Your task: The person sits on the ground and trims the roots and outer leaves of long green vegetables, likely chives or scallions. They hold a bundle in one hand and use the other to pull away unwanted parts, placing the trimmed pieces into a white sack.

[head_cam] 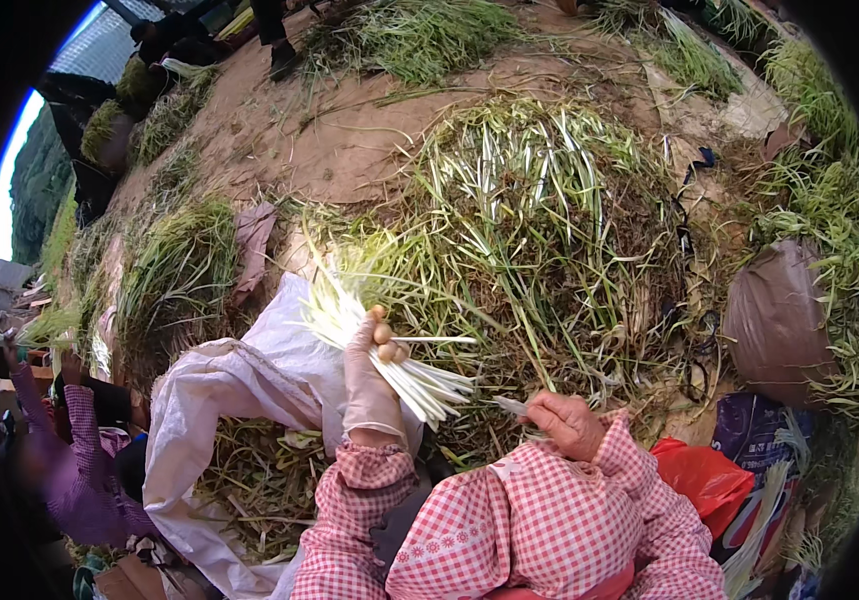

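Observation:
My left hand (374, 367), in a pale thin glove with bare fingertips showing, is closed around a bunch of white-stemmed green vegetable stalks (423, 384). The pale cut-looking ends point right and the greener tops spread up and left. Lower right of the bunch, my right hand (566, 424), bare, grips a small knife (509, 406) whose short blade points left towards the stalk ends without plainly touching them. Its handle is hidden in my fingers. Beyond both hands lies a large heap of stalks and brown trimmings (542, 247).
A white woven sack (230, 375) holding trimmings stands open at the left. A red plastic bag (703, 480) and a brown plastic bag (778, 322) lie at the right. More green bundles (181, 262) rest around. A co-worker in a purple checked sleeve (84, 427) is at far left.

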`<state>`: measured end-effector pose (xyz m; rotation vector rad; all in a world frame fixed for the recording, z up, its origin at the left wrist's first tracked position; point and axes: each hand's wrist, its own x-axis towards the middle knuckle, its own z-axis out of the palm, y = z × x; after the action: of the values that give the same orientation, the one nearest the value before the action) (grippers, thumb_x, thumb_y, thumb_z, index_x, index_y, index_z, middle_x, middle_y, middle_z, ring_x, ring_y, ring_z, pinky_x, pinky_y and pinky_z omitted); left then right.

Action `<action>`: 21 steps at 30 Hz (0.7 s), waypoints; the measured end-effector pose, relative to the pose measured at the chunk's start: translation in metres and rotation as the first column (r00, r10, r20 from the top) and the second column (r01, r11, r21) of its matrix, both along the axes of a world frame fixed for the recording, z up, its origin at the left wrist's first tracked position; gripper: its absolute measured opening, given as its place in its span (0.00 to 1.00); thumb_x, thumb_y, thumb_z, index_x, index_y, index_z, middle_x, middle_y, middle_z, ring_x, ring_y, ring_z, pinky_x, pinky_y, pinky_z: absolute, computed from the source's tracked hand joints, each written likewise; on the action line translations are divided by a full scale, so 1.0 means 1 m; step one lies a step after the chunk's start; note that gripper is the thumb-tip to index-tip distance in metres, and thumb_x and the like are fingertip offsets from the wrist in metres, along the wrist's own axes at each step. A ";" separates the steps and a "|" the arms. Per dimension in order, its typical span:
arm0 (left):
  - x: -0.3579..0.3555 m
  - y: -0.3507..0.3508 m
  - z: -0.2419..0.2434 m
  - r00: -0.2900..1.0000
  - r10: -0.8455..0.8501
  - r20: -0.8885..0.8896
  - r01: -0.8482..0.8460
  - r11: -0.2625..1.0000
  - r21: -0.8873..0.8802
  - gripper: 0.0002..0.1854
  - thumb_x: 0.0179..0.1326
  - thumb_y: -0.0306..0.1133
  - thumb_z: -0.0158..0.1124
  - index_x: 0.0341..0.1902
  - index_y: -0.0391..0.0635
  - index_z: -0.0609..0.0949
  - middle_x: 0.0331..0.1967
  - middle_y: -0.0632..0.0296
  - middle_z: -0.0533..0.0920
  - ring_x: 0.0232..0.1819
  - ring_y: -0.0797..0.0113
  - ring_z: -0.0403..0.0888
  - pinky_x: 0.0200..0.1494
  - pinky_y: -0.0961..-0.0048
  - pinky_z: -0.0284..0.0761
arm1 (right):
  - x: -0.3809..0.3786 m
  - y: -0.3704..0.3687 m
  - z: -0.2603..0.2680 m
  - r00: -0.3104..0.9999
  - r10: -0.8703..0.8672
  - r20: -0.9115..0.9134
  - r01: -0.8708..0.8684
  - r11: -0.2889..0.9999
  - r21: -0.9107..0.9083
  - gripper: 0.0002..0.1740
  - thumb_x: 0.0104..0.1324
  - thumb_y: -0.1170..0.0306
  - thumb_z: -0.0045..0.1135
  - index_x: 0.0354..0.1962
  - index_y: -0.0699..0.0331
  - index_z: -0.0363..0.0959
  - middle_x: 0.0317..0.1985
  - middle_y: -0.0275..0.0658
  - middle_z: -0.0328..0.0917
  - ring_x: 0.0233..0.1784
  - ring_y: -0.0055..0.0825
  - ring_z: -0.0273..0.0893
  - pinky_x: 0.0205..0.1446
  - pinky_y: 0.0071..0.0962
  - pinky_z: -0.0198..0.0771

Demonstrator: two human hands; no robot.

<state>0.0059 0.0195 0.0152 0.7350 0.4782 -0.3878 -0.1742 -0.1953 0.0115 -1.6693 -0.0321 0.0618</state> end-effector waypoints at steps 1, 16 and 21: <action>0.009 0.012 0.006 0.997 0.074 -0.013 -0.074 0.997 0.008 0.07 0.64 0.35 0.56 0.39 0.46 0.76 0.17 0.75 0.70 0.11 0.83 0.61 0.17 0.82 0.62 | -0.007 -0.021 0.005 0.980 0.071 -0.185 -0.043 0.988 0.151 0.12 0.69 0.67 0.45 0.33 0.66 0.74 0.21 0.30 0.71 0.16 0.14 0.60 0.20 0.17 0.60; -0.009 0.007 0.095 0.861 0.286 0.420 -0.185 0.946 -0.265 0.11 0.63 0.32 0.57 0.48 0.45 0.73 0.30 0.70 0.73 0.19 0.83 0.65 0.27 0.82 0.70 | 0.074 -0.042 -0.100 0.813 -0.418 -0.406 -0.026 0.669 -0.742 0.15 0.65 0.60 0.49 0.39 0.64 0.71 0.37 0.38 0.72 0.39 0.28 0.72 0.47 0.31 0.69; -0.024 0.022 0.041 0.988 0.021 0.151 -0.030 0.998 0.056 0.14 0.58 0.25 0.60 0.48 0.42 0.73 0.26 0.67 0.78 0.16 0.81 0.64 0.24 0.81 0.62 | 0.072 -0.042 -0.092 0.903 -0.219 -0.369 0.080 0.931 -0.357 0.17 0.64 0.59 0.52 0.37 0.66 0.73 0.33 0.38 0.77 0.34 0.27 0.73 0.40 0.28 0.71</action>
<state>-0.0179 0.0414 0.0558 0.8074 0.3571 -0.2926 -0.1017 -0.2370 -0.0803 -1.9639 0.4465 0.3086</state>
